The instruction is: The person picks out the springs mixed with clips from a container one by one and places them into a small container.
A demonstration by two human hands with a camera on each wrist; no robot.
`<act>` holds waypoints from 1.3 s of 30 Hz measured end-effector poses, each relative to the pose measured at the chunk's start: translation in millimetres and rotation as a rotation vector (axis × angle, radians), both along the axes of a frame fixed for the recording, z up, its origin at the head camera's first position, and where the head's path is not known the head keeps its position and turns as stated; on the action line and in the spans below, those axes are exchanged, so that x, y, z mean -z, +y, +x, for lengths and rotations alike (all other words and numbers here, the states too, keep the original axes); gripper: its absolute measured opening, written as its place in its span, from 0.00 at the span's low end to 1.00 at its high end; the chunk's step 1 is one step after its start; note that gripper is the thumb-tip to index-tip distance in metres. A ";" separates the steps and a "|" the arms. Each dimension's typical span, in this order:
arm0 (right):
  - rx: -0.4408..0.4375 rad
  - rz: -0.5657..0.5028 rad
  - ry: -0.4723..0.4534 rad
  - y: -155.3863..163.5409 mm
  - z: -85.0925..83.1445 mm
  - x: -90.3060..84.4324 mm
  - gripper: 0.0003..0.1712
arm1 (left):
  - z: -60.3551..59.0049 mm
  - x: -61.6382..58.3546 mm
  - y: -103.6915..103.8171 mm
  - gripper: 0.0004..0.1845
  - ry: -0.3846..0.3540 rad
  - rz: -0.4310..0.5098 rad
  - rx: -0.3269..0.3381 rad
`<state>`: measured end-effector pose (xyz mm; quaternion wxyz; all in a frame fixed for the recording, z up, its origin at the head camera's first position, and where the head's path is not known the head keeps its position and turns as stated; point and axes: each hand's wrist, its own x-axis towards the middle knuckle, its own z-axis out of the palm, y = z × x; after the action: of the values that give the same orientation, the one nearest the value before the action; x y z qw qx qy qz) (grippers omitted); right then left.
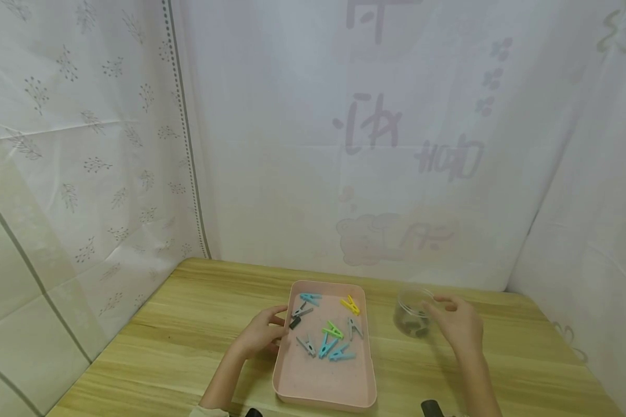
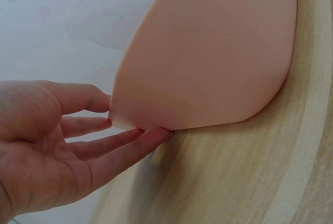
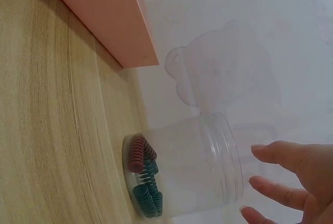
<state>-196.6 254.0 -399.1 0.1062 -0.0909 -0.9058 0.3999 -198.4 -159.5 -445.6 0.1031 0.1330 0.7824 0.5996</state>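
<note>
Left hand [image 1: 261,335]: fingers [image 2: 130,141] extended and nearly straight, their tips laid against the outer left wall of the pink plastic tray [image 1: 284,324]; nothing is gripped. Just beyond the fingertips, inside the tray, a black clothes peg [image 1: 295,322] and a grey clothes peg [image 1: 302,312] lie; further off, blue, green and yellow pegs are scattered.

Right hand [image 1: 459,324]: fingers [image 3: 283,154] spread and relaxed, just beside the open mouth of the clear plastic jar [image 3: 208,161]; contact cannot be confirmed. A few pegs [image 3: 145,182] rest at the jar's bottom.

Handling: the jar is judged light, rigid, smooth and easily tipped, best taken round its wall below the threaded rim. The tray is judged light and stiff, best held by its side rim.

All of it stands on a wooden table [image 1: 188,324].
</note>
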 end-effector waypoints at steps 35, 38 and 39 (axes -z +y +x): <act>0.003 -0.029 0.005 -22.7 3.3 -11.7 0.36 | 1.4 -2.4 -0.7 0.34 0.009 -0.004 0.004; -0.005 -0.037 0.008 -25.3 2.6 -11.7 0.37 | 1.6 -2.2 -0.5 0.34 0.011 -0.009 0.000; -0.006 -0.037 0.011 -26.2 2.1 -11.3 0.37 | 1.8 -2.1 -0.3 0.34 0.011 -0.011 -0.001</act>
<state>-194.4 227.7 -387.8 0.1083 -0.0880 -0.8979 0.4175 -196.6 -159.8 -443.5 0.0991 0.1352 0.7863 0.5947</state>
